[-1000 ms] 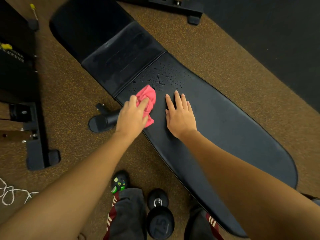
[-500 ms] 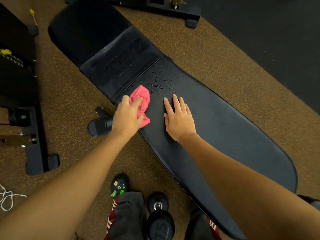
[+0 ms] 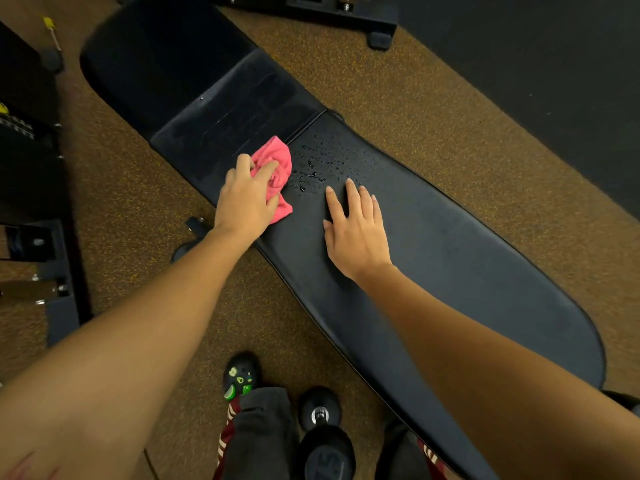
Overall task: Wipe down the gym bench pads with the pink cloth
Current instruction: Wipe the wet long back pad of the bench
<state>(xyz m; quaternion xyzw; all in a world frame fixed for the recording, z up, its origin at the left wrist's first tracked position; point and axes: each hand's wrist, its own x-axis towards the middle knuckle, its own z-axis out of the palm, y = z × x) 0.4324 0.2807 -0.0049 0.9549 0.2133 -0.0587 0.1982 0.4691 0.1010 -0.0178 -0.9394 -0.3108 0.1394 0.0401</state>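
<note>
The bench (image 3: 467,271) lies with its long axis running from upper left to lower right. The left hand (image 3: 247,199) presses a bunched cloth (image 3: 275,164) at the pad seam, fingers (image 3: 266,169) curled over it. The right hand (image 3: 356,233) lies flat on the long pad, fingers together, beside water drops (image 3: 322,164).

Left hand (image 3: 246,199) clutching bunched pink cloth (image 3: 275,168) on bench pad (image 3: 467,271), right hand (image 3: 356,230) flat beside apparently wet droplets (image 3: 322,164).
</note>
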